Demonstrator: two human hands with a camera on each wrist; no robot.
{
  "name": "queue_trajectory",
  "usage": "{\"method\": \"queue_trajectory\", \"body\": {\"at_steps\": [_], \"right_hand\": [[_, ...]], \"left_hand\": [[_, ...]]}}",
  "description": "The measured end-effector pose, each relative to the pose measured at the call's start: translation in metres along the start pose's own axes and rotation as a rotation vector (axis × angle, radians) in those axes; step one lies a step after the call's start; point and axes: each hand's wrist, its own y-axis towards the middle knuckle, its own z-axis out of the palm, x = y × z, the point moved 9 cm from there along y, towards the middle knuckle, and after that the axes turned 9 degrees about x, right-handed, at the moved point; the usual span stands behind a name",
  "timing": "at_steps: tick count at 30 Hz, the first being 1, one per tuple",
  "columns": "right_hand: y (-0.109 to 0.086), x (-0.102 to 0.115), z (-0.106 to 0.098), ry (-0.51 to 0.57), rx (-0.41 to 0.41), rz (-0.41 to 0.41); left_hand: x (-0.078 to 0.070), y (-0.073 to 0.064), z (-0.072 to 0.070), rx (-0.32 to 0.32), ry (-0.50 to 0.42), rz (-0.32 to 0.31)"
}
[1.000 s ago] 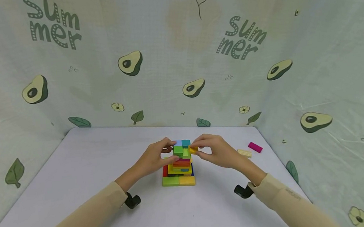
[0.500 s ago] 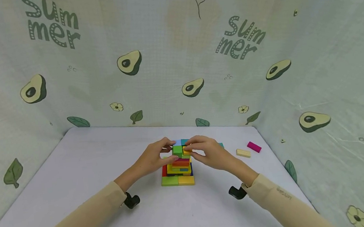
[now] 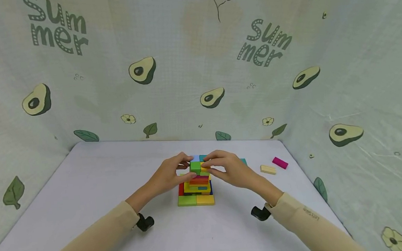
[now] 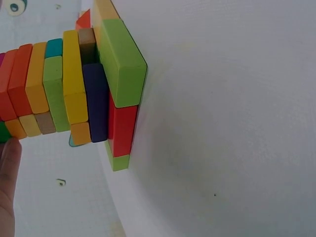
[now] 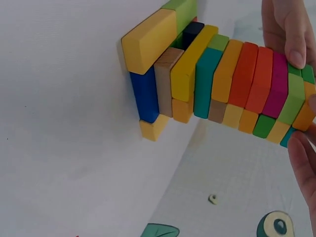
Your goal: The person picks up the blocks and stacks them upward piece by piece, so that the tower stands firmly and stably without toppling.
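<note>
A tower of coloured wooden blocks [image 3: 199,181] stands upright on a wider base in the middle of the table. On its left side, my left hand [image 3: 170,172] holds the upper rows between thumb in front and fingers behind. My right hand [image 3: 232,167] is at the top right, pinching an orange-yellow block [image 5: 302,117] that sits in the top row beside a green block [image 3: 195,167]. Light blue and teal blocks show behind these. In the right wrist view, fingertips of both hands touch the tower's top end. The fingers partly cover the top rows.
To the right of the tower lie a cream block [image 3: 268,169] and a magenta block [image 3: 280,162]. A teal block [image 3: 243,161] is partly hidden behind my right hand. Patterned cloth [image 3: 185,115] closes off the back and sides of the white table [image 3: 124,238].
My right hand has moved left with the orange-yellow block, from beside the tower onto its top row next to the green block. My left hand stays on the tower.
</note>
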Motion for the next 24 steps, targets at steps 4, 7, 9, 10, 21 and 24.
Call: {"method": "queue_trajectory", "body": {"at_steps": [4,7,9,10,21,24], "right_hand": [[0.001,-0.001,0.002,0.010,-0.001,0.000],[0.001,-0.002,0.003,0.016,0.003,0.000],[0.001,-0.002,0.003,0.018,-0.002,-0.006],[0.001,-0.002,0.003,0.019,-0.006,-0.008],[-0.005,-0.006,-0.002,0.042,-0.016,0.029],[-0.017,-0.016,-0.010,0.039,-0.043,0.070]], "left_hand": [[0.000,-0.001,0.000,-0.003,-0.009,0.000],[0.001,-0.001,0.000,-0.007,-0.004,-0.010],[0.002,-0.001,0.000,-0.009,0.002,-0.015],[0.002,-0.001,0.000,-0.010,0.002,-0.016],[0.001,0.001,0.001,-0.009,0.012,-0.024],[0.001,0.002,0.002,-0.010,0.010,-0.030]]}}
